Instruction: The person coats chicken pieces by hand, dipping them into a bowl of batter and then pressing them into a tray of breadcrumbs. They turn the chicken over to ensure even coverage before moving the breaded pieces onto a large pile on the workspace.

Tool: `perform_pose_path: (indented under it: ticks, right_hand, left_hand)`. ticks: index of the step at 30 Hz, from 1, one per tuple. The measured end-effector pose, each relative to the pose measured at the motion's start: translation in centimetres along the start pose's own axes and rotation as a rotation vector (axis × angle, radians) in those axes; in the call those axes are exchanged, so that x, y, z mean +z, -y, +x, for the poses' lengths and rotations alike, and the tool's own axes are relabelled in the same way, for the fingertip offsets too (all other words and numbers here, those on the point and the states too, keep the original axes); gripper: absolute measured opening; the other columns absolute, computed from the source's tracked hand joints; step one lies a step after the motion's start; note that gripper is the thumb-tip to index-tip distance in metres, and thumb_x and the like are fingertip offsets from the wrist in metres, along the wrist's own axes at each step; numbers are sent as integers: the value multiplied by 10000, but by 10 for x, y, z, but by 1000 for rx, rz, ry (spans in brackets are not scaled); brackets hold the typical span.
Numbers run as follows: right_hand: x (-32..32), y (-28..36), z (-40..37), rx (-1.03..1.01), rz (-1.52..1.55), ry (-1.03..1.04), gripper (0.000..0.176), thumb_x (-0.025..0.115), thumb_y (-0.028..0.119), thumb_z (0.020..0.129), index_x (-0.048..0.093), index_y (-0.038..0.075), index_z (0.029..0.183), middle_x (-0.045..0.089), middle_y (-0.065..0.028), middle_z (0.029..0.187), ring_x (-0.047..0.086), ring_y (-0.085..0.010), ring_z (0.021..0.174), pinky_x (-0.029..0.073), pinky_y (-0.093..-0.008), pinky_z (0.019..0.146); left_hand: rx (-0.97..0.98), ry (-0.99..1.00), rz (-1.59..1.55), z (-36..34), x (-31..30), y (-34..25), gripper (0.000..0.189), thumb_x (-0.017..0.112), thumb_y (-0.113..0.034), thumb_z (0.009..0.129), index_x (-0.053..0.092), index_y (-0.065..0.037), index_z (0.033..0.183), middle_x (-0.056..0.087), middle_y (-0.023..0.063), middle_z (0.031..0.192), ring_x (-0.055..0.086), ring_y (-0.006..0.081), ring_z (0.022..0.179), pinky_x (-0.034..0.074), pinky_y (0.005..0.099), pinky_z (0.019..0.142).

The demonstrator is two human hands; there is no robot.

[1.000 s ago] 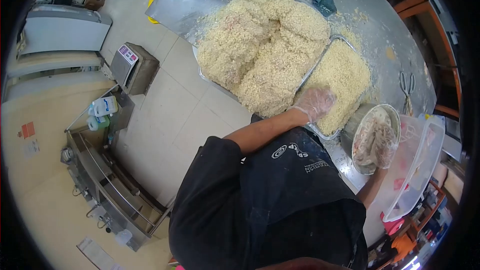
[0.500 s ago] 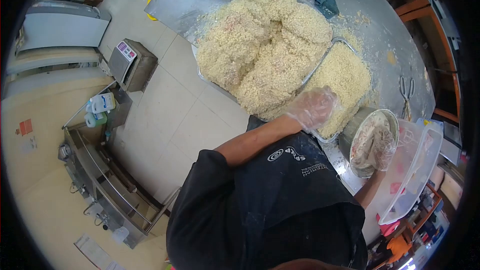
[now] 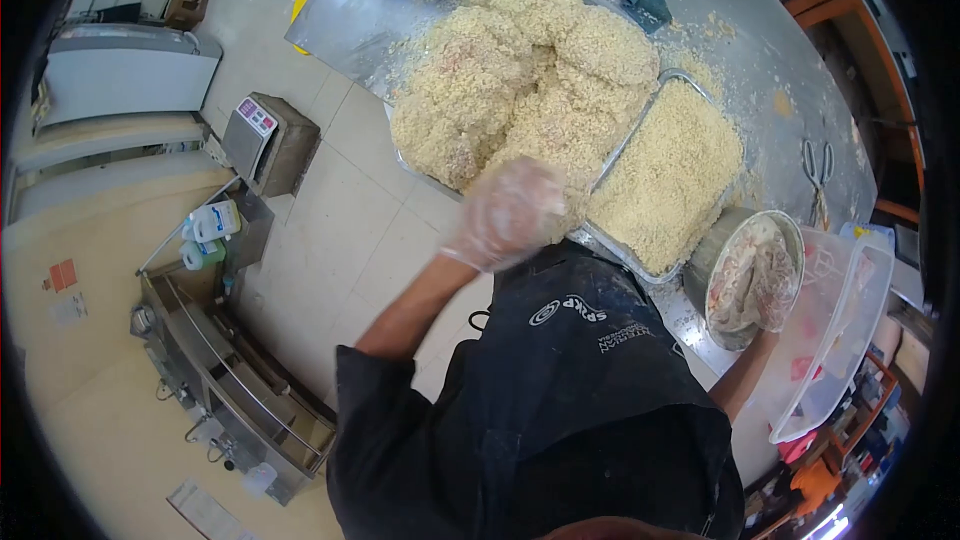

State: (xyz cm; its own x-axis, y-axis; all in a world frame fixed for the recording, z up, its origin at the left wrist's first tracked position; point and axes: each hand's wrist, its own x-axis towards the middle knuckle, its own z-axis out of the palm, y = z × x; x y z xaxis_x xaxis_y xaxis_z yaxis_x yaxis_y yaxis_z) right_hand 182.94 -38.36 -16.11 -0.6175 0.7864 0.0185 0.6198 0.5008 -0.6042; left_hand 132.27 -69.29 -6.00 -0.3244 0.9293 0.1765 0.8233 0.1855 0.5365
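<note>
Head view: the left hand (gloved, blurred) hovered at the near edge of the heap of breaded pieces, its spread impossible to tell; the right hand, gloved, rested curled on battered meat in the metal bowl; the crumb tray sat between them on the tabletop.

Beige tiled floor spreads left of and below left-hand fingers, evenly lit. Digital scale on brown stand, well left of fingers. White cabinets farther left and up. Steel rack with white and green bottles left, slightly below. Long steel counter lower left. Steel worktable right of and above fingers; scissors on it, far right. Orange shelf frame beyond table. Red label far left.
</note>
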Motion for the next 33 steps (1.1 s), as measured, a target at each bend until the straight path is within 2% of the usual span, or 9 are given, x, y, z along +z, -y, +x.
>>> perform_pose_path:
  ticks: [1,3,6,11,15,19,22,30,33]
  right_hand:
    - [-1,0,0,0,4,1,495,639,165,875,503,15,1327,584,-119,1245,562,-227,1105,461,-362,959]
    - [-1,1,0,5,14,1,502,647,159,870,503,11,1327,583,-121,1250,561,-228,1112,460,-362,964]
    - [-1,2,0,18,33,-8,511,659,151,862,504,6,1327,582,-124,1257,560,-231,1122,459,-363,971]
    - [1,3,-3,78,148,-22,527,679,136,849,505,-2,1327,580,-130,1269,559,-234,1138,456,-364,982]
    - [5,56,9,331,131,-35,530,692,145,817,534,5,1303,560,-133,1303,551,-272,1163,425,-376,1021]
    - [14,40,-14,191,273,-185,541,694,208,812,545,0,1288,577,-134,1273,552,-261,1159,442,-362,997]
    - [12,23,-26,-20,-42,-245,510,667,238,837,554,-7,1271,588,-141,1251,558,-258,1149,450,-355,979]
    - [10,17,-38,-89,-326,-298,416,642,233,862,603,-7,1199,627,-139,1170,583,-250,1095,459,-351,944]
    - [11,21,-42,-72,-431,-259,396,641,230,864,612,-4,1183,635,-136,1151,589,-248,1078,462,-350,933]
  left_hand:
    - [-70,173,-20,2,-18,13,200,627,-137,809,639,-59,993,637,107,931,629,270,827,549,402,709]
    - [10,86,24,1,-32,40,203,607,-213,865,631,-98,1030,662,113,953,641,253,782,533,395,666]
    - [92,281,195,6,-54,64,276,610,-247,873,623,-98,1104,643,133,1062,636,295,891,525,412,765]
    - [207,289,442,8,-101,46,562,630,-275,869,454,-128,1382,507,173,1307,488,397,1193,399,426,1017]
    - [-303,-424,186,-71,-54,87,698,600,-359,902,314,-95,1482,446,143,1397,396,348,1318,319,398,1098]
    - [-1148,-980,-1069,-120,76,118,616,375,-410,1015,277,-19,1480,327,124,1504,328,253,1376,262,412,1138]
    - [-1025,-954,-627,-104,115,111,605,229,-405,1030,251,-5,1483,331,149,1499,378,275,1347,272,403,1141]
    - [-945,-1150,-953,-83,105,116,603,250,-419,1020,328,-11,1457,371,171,1471,371,299,1356,292,428,1134]
    - [-955,-1191,-752,-93,130,140,588,262,-392,1022,306,-12,1469,330,163,1501,318,302,1387,234,436,1153]
